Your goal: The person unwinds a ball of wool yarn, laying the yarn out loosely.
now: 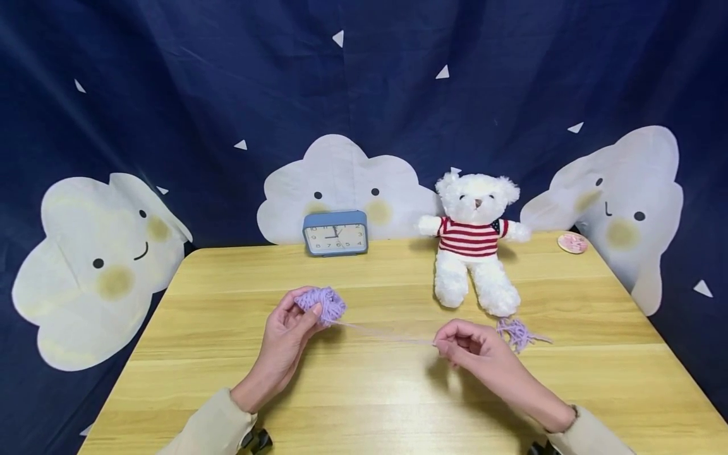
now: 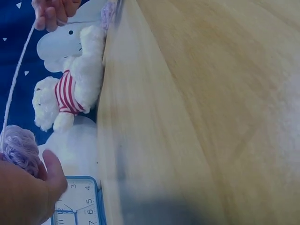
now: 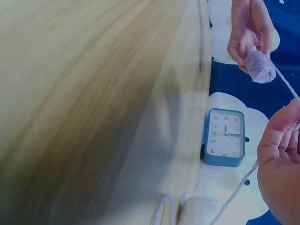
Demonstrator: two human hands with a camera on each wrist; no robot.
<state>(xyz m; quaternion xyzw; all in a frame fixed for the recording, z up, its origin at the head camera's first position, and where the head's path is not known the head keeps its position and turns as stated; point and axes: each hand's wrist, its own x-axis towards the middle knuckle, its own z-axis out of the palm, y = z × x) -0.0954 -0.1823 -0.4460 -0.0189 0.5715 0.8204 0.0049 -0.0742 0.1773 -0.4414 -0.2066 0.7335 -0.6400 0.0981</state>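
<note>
My left hand grips a small ball of purple yarn above the table, thumb on its near side. From the ball a strand of yarn runs rightward to my right hand, which pinches it between thumb and fingertips. The right wrist view shows the strand continuing below my right hand toward the table. A loose heap of the same purple yarn lies on the table just beyond the right hand, by the bear's foot. In the left wrist view the yarn ball sits in the fingers, the strand rising from it.
A white teddy bear in a red-striped shirt sits at the back right of the wooden table. A blue clock stands at the back edge. A pink round object lies near the far right corner. Behind hangs a dark blue curtain.
</note>
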